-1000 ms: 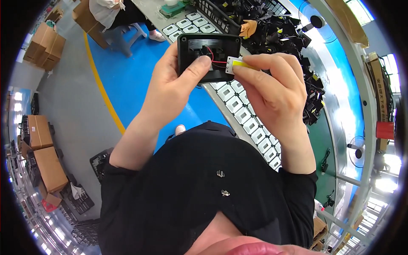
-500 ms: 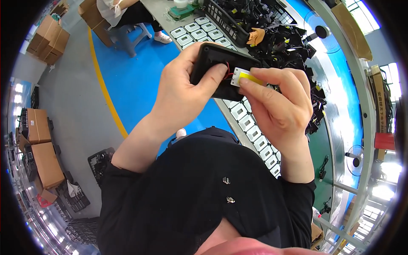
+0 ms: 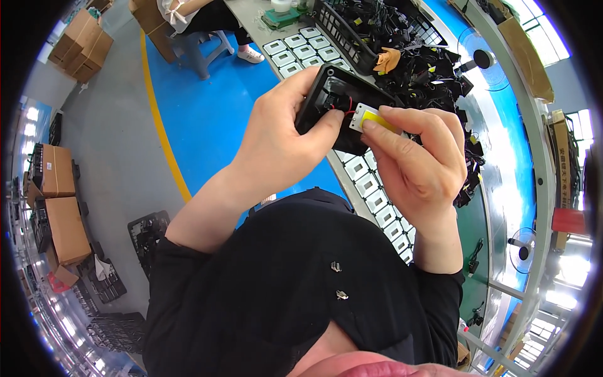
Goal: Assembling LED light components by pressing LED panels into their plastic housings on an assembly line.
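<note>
My left hand [image 3: 286, 129] grips a black plastic housing [image 3: 355, 141], its open inner side facing me and its far edge tilted up. The left thumb presses inside it, beside thin red wires [image 3: 350, 108]. Between thumb and forefinger, my right hand [image 3: 427, 147] pinches a small white LED panel with a yellow face [image 3: 370, 120]. The wires run from the housing to the panel's left end. Held over the housing's right part, the panel is partly covered by my right fingers.
White-and-black square frames [image 3: 377, 201] lie in rows on the bench beneath my hands. Behind them, a black crate [image 3: 345, 34] stands beside a heap of black cabled parts [image 3: 433, 81]. A seated person [image 3: 201, 16] is at the far left. Cardboard boxes [image 3: 68, 229] stand on the floor.
Both hands, with the housing and the LED panel, appear slightly farther right. More of the housing's inside shows near my left thumb. The whole surroundings have shifted a little in view.
</note>
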A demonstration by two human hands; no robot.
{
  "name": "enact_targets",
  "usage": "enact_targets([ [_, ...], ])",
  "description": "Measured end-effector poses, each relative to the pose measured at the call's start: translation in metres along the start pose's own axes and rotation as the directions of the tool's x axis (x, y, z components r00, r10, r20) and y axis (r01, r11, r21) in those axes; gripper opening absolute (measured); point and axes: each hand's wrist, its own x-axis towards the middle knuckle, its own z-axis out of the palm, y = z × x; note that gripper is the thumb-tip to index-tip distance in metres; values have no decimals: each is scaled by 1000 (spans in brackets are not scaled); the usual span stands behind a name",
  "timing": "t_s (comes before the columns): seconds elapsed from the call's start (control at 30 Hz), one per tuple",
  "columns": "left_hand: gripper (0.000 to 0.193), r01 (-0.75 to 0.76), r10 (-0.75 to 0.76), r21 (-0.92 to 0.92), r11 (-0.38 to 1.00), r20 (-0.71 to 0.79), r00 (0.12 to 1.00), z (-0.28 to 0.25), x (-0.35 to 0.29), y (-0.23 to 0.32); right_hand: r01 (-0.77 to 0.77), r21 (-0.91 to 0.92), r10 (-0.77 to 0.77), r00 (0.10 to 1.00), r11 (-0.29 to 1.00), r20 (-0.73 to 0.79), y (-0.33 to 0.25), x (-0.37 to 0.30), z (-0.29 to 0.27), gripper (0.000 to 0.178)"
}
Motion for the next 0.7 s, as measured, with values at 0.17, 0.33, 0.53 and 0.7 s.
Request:
enact_targets([
  [0.17, 39, 57, -42, -77, 995, 185, 982, -8, -8, 9, 39, 24, -38, 999, 999, -29, -3, 1, 1, 32],
  [0.33, 53, 29, -42, 48, 998, 285, 957, -6, -11, 12, 14, 117, -5, 997, 993, -80, -6, -1, 7, 36],
  [0.53, 40, -66, 94, -137, 988, 204, 974, -1, -13, 5, -7, 137, 18, 997, 990, -79, -7, -2, 10, 36],
  [0.7, 40, -102, 114, -67, 993, 204, 972, 0, -14, 6, -17, 132, 25, 998, 991, -59, -10, -3, 9, 37],
])
